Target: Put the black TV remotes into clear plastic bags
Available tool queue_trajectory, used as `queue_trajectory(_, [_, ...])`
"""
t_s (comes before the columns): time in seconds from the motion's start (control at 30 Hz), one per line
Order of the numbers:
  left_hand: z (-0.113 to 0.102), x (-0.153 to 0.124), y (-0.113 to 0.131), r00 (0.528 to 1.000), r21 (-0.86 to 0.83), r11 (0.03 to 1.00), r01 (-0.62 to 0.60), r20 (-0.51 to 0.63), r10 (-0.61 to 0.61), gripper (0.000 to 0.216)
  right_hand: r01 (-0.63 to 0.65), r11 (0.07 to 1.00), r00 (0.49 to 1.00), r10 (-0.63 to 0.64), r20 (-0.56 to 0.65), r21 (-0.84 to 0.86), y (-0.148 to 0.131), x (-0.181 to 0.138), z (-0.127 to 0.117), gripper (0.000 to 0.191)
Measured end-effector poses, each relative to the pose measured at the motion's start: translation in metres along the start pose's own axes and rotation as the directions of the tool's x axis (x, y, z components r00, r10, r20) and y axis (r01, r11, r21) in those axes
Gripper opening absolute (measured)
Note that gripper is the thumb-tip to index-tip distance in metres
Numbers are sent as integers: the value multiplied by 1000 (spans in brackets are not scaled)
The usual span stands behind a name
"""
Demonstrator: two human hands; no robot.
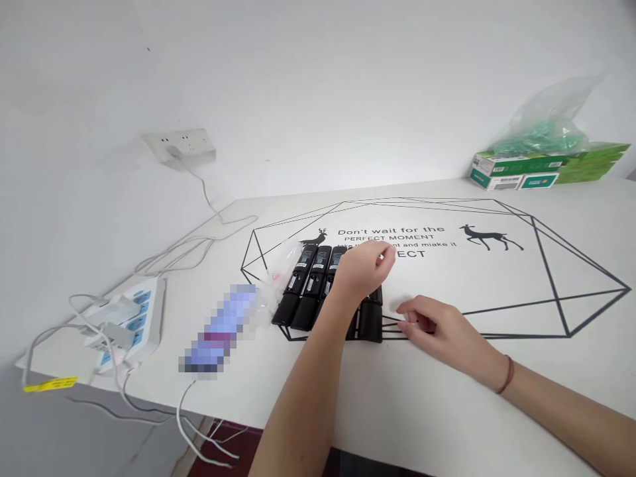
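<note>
Several black bar-shaped devices (pixel 305 285) lie side by side on the white table (pixel 447 397), over its printed line pattern. My left hand (pixel 365 266) hovers above the right end of the row, fingers curled together in a pinch; what it holds, if anything, is hidden. My right hand (pixel 437 326) rests on the table just right of the row, fingers bent and touching the surface beside the nearest black device (pixel 371 318). A crumpled clear plastic wrapper (pixel 278 271) lies at the left end of the row.
A white power strip (pixel 126 318) with plugs and cables sits at the table's left edge, under a wall socket (pixel 179 144). A blurred-out object (pixel 221 328) lies left of the row. A green box (pixel 541 171) with a plastic bag on it stands at the far right.
</note>
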State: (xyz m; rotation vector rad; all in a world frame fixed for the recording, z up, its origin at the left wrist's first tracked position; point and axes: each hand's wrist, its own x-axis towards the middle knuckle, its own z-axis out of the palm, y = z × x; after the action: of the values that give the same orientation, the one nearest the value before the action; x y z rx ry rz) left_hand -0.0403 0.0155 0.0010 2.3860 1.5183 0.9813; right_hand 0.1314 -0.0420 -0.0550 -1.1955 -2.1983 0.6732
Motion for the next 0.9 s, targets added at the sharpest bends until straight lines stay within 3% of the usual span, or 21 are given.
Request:
queue_trajectory(0.1, [-1, -1, 1, 1000, 9, 1000, 20, -7, -20, 34, -59, 992, 998, 55, -38, -113, -11, 6, 10, 34])
queue_trajectory(0.23, [1, -2, 1, 1000, 34, 999, 23, 12, -24, 34, 14, 957, 1000, -14, 1, -289, -27, 16, 23, 61])
queue_trajectory(0.33, [1, -2, 0, 997, 58, 996, 69, 24, -71, 32, 16, 948, 1000, -17, 0, -319, -31, 18, 27, 53])
queue_trajectory(0.4, [1, -2, -1, 986, 91, 982, 164, 19, -166, 30, 5, 954, 1000, -7, -5, -301, -30, 15, 26, 49])
queue_trajectory(0.57, [3, -5, -1, 882, 282, 858, 430, 71, -466, 35, -26, 963, 994, 53, 93, -269, -24, 6, 4, 46])
queue_trajectory(0.67, [11, -9, 8, 848, 362, 823, 438, 135, -512, 37, 12, 965, 977, 45, 211, -264, -13, 1, -19, 44])
queue_trajectory(0.77, [23, -12, 20, 836, 432, 805, 406, 179, -518, 42, 121, 960, 952, -41, 303, -252, -1, -6, -41, 52])
queue_trajectory(0.83, [30, -13, 26, 835, 476, 788, 389, 180, -521, 48, 175, 948, 942, -82, 327, -265, 3, -11, -51, 55])
queue_trajectory(0.9, [35, -13, 28, 834, 499, 779, 380, 180, -522, 50, 176, 932, 945, -69, 320, -318, 3, -13, -55, 46])
